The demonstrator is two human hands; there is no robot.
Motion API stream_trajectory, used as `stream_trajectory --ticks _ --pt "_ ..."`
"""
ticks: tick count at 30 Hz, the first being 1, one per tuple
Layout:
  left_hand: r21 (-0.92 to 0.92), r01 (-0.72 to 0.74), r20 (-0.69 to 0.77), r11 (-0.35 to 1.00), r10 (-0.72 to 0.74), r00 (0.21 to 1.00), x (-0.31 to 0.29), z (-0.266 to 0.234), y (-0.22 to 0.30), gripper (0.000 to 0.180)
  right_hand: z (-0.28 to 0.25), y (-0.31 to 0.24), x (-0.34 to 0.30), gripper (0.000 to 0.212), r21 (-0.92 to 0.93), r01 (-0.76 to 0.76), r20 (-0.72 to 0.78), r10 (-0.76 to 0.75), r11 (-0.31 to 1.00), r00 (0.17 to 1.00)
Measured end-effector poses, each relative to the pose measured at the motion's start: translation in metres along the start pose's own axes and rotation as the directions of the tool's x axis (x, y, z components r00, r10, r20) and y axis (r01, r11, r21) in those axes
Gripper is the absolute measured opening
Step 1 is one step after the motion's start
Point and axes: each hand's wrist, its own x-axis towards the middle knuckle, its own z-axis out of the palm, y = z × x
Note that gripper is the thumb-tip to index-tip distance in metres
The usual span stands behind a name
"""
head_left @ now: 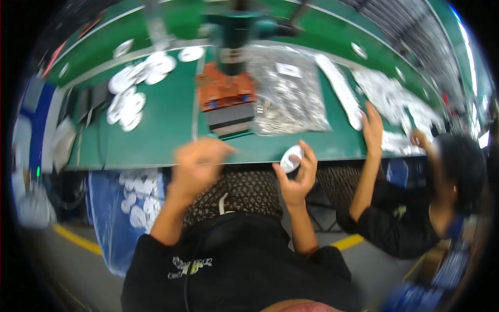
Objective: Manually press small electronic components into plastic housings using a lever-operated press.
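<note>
In my right hand (300, 182) is a round white disc (289, 160), gripped at its rim between thumb and fingers just over the front edge of the green table (156, 148). My left hand (193, 167) hangs over the same edge, left of the disc. Motion smears its fingers, which look curled, and whether they hold anything does not show. Straight ahead stands an orange fixture (221, 91) with a grey and black block in front, beneath a dark green machine head (232, 41). A clear plastic bag (291, 99) of small metallic pieces lies right of the fixture.
Loose white discs (127, 106) lie at the back left. Below the table's left side, a blue bag (117, 223) holds more white parts. A stacked row of white discs (340, 88) lies right of the plastic bag. A co-worker (400, 218) reaches over the table at the right.
</note>
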Motion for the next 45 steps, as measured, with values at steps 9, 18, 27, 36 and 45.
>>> stream_trajectory --ticks 9,18,27,36,45 --pt "0.835 -0.134 0.063 0.534 0.149 0.987 0.106 -0.087 -0.197 0.040 -0.040 0.034 0.066 0.040 -0.251 -0.226 -0.139 0.196 0.941 0.971" --pt "0.663 -0.040 0.037 0.747 0.020 0.999 0.105 -0.099 -0.195 0.025 -0.084 0.081 0.108 0.036 -0.512 -0.375 -0.255 0.279 0.773 0.926" --pt "0.500 0.076 -0.049 0.863 -0.060 0.997 0.095 -0.086 -0.181 0.022 -0.082 0.126 0.118 0.035 -0.587 -0.278 -0.260 0.148 0.761 0.954" --pt "0.443 0.113 -0.082 0.889 -0.086 0.993 0.095 -0.086 -0.177 0.022 -0.094 0.139 0.125 0.041 -0.519 -0.401 -0.224 0.332 0.755 0.916" --pt "0.256 0.240 -0.355 0.936 -0.140 0.924 0.084 -0.090 -0.138 0.032 -0.054 0.067 0.088 0.026 -0.464 -0.179 -0.281 0.047 0.868 0.958"
